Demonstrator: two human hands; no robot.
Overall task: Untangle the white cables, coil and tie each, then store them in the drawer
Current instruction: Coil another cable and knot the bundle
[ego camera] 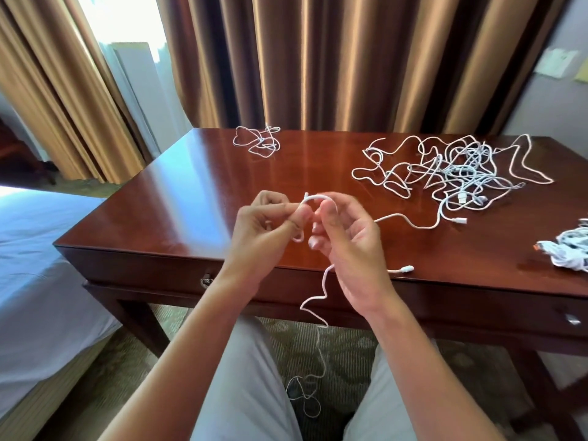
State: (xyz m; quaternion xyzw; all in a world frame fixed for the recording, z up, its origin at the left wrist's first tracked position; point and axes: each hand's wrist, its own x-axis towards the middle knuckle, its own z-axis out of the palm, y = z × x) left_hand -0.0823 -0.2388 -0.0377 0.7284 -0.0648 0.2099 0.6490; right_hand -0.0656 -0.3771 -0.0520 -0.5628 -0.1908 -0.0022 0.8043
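Above the near edge of the wooden desk (178,192), my left hand (264,227) and my right hand (346,243) both pinch one white cable (313,300). A short arc of it bridges the two hands. The rest hangs wavy past the desk front down to the carpet between my knees. A large tangle of white cables (455,170) lies on the desk at the right. A small loose cable (257,140) lies at the back centre. The drawer front (143,265) with its metal pull (206,280) is closed.
A bundled white cable pile (569,249) sits at the desk's right edge. A loose connector end (404,268) lies near the front edge. A bed (35,265) stands to the left, and curtains (318,58) hang behind the desk.
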